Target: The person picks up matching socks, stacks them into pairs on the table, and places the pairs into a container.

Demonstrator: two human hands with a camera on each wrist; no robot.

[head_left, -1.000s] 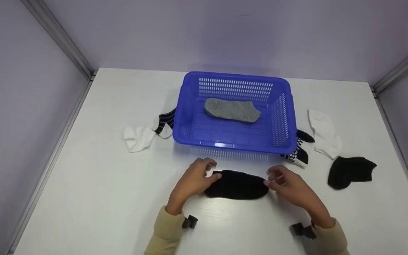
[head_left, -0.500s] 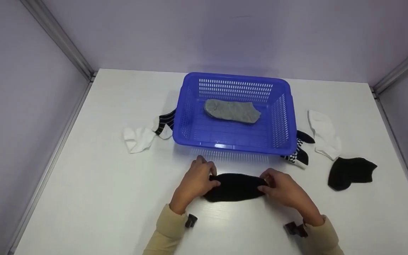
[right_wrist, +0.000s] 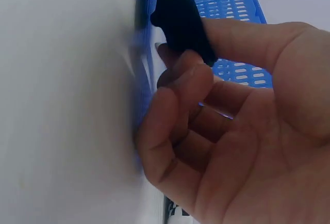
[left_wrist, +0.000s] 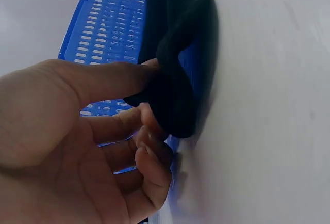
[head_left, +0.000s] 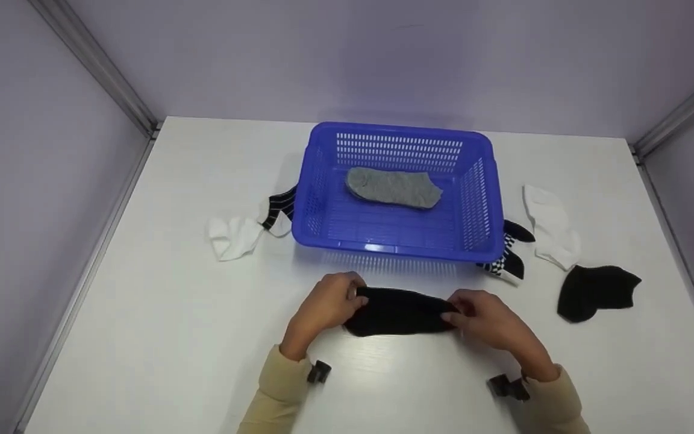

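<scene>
A black sock (head_left: 401, 311) is stretched between the two hands, just in front of the blue basket (head_left: 395, 252). At its left end the left hand (head_left: 328, 304) pinches it between thumb and fingers. The right hand (head_left: 491, 319) pinches the opposite end. In the left wrist view the sock (left_wrist: 178, 43) hangs folded from the thumb and fingertips, a little off the table. From the right wrist, the sock's end (right_wrist: 180, 17) shows between the thumb and curled fingers. Whether it is one sock or a stacked pair, I cannot tell.
Grey socks (head_left: 393, 188) lie flat inside the basket. Left of it are a white sock (head_left: 235, 237) and a black striped sock (head_left: 279, 211). On the right lie a checkered sock (head_left: 508, 256), a white sock (head_left: 552, 229) and another black sock (head_left: 597, 292).
Both hands have gone from loosely touching the black sock's ends to pinching them. Its ends are now raised in the fingers. The basket and other socks stay in place.
</scene>
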